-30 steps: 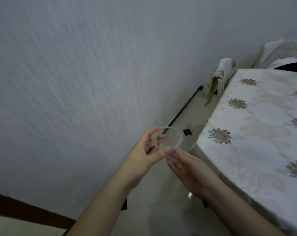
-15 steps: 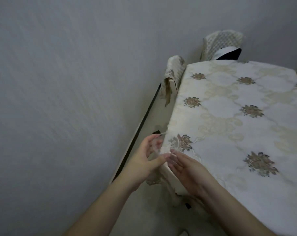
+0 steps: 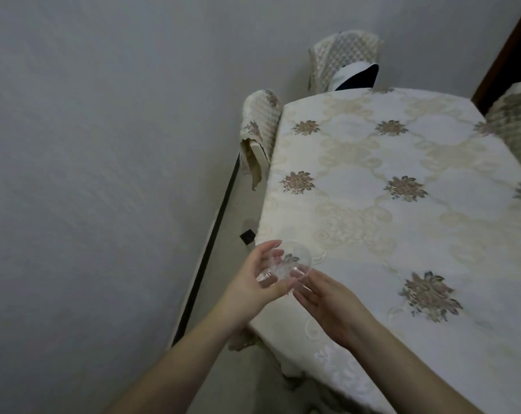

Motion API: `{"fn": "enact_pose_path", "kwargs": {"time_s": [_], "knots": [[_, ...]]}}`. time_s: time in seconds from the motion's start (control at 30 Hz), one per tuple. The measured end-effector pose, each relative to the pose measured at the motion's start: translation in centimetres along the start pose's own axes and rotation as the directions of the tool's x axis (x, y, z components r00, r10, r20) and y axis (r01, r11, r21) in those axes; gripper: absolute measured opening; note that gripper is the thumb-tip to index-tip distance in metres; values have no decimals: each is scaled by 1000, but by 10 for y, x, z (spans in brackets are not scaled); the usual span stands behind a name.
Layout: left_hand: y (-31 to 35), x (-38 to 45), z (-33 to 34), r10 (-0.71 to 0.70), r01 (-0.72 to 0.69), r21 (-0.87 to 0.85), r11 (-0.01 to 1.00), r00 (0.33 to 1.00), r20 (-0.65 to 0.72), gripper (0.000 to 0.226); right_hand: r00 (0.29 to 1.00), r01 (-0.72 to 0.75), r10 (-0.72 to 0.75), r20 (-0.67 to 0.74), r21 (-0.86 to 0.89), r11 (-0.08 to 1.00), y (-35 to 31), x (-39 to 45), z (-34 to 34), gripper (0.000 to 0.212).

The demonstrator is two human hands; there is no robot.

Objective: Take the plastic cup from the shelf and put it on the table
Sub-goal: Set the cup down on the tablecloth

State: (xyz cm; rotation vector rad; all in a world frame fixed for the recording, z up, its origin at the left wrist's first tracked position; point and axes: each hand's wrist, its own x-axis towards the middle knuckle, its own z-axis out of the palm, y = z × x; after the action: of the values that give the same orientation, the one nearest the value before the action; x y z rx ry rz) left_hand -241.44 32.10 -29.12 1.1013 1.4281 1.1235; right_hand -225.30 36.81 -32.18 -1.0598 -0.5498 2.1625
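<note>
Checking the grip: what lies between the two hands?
In the head view, the clear plastic cup lies between the left hand and right hand, over the table corner.

Both bare forearms reached up from the lower edge of the view and converged near the middle of it. The left hand [image 3: 257,280] was turned with its palm facing right, the fingers [image 3: 269,248] spread and curved upward, the thumb extended across the bottom toward the other hand. It cupped the clear plastic cup [image 3: 286,264] between thumb and fingers. The right hand [image 3: 332,304] lay with its back to the camera, fingers straight and close together, pointing up and left, their tips touching the cup's lower rim just beside the left thumb. Both wrists were held nearly straight.
</note>
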Motion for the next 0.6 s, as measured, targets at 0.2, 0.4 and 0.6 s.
{"fn": "enact_pose_path", "kwargs": {"time_s": [0.2, 0.4, 0.6], "knots": [[-20, 49, -3, -20, 19, 13, 1000, 995, 93, 60, 993, 42, -45, -105, -30, 999, -6, 20, -10, 18], [-36, 100, -31, -32, 28, 26, 999, 979, 203, 65, 962, 80, -93, -257, -60, 995, -11, 52, 2, 16], [-53, 145, -54, -48, 43, 23, 999, 964, 263, 70, 926, 125, -203, -318, -251, 960, -12, 81, 22, 23]]}}
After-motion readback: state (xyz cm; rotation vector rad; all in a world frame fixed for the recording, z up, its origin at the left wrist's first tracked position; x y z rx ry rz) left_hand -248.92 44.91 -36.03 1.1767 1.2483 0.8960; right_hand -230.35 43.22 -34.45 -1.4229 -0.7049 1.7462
